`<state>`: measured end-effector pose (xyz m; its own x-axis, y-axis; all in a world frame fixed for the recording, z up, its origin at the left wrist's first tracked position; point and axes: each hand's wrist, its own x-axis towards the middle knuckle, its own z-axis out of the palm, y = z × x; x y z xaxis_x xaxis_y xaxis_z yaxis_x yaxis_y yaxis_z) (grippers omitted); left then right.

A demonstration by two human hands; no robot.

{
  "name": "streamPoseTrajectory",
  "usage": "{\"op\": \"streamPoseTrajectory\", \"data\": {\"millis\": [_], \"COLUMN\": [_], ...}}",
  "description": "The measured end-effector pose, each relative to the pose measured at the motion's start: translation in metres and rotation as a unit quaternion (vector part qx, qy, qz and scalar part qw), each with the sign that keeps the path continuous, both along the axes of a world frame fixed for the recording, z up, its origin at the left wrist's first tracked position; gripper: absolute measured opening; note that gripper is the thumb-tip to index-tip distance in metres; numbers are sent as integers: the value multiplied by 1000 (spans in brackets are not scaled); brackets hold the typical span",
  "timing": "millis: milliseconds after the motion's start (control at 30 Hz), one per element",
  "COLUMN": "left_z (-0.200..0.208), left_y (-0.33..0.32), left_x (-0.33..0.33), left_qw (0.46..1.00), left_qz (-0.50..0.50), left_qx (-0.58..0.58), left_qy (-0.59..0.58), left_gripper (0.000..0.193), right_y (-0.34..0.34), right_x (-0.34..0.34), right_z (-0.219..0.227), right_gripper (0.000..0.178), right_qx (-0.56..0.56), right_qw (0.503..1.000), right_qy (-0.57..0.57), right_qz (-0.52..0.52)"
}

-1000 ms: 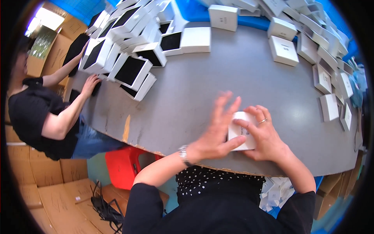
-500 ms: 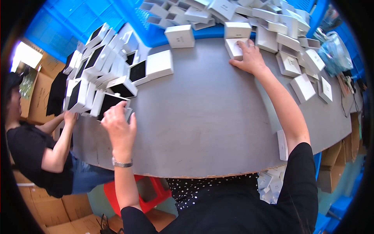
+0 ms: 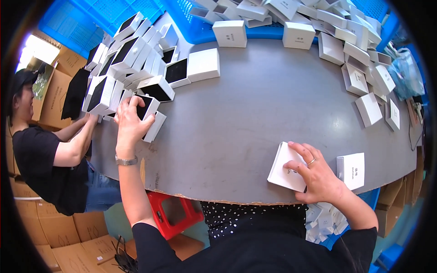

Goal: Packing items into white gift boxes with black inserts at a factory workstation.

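Observation:
My right hand (image 3: 316,175) is closed on a flat white box lid (image 3: 281,164) near the table's front edge, with fingers on top and thumb at its near side. A white printed box (image 3: 354,171) stands just right of that hand. On the left, my left hand (image 3: 129,119) is closed round a white box with a black lining (image 3: 148,106). Under this box sits another white box (image 3: 154,127). Behind the left hand rises a stack of open white boxes with black linings (image 3: 128,54); a plain white box (image 3: 204,64) lies beside the stack.
A blue crate (image 3: 198,37) heaped with white lids stands at the far side. More white lids (image 3: 357,79) are piled at the right, near a clear plastic bag (image 3: 407,68). A co-worker (image 3: 50,145) reaches toward the stack from the left. A red stool (image 3: 175,216) is below the table.
My right hand has brought the white lid from beside the crate to the near right of the table. My left hand has closed on a black-lined box.

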<state>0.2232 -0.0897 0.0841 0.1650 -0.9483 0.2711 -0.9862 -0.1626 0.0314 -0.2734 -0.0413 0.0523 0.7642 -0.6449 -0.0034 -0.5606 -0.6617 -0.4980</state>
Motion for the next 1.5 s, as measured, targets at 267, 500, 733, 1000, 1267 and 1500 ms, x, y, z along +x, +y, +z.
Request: {"op": "streamPoseTrajectory", "data": {"millis": [267, 500, 733, 1000, 1267, 1500], "left_z": [19, -45, -19, -51, -63, -63], "left_y": [17, 54, 69, 57, 65, 72], "left_x": [-72, -192, -178, -162, -178, -182], "left_qw": [993, 977, 945, 882, 900, 901], "left_qz": [-63, -119, -73, -412, -377, -355], "left_qx": [-79, -13, 213, 139, 78, 70], "left_qy": [66, 177, 238, 183, 204, 241], "left_gripper": [52, 66, 93, 109, 103, 98], "right_y": [13, -1, -6, -28, -22, -28], "right_x": [-5, 29, 30, 40, 37, 34], "right_z": [-18, -19, -24, -32, -37, -38], "right_gripper": [69, 65, 66, 71, 68, 65], "right_qx": [-31, -39, -28, -41, -12, -7], "right_qw": [996, 996, 996, 986, 986, 983], "right_qy": [-58, -80, -87, -140, -154, -168], "right_qz": [-63, -29, 4, 75, 69, 76]}}
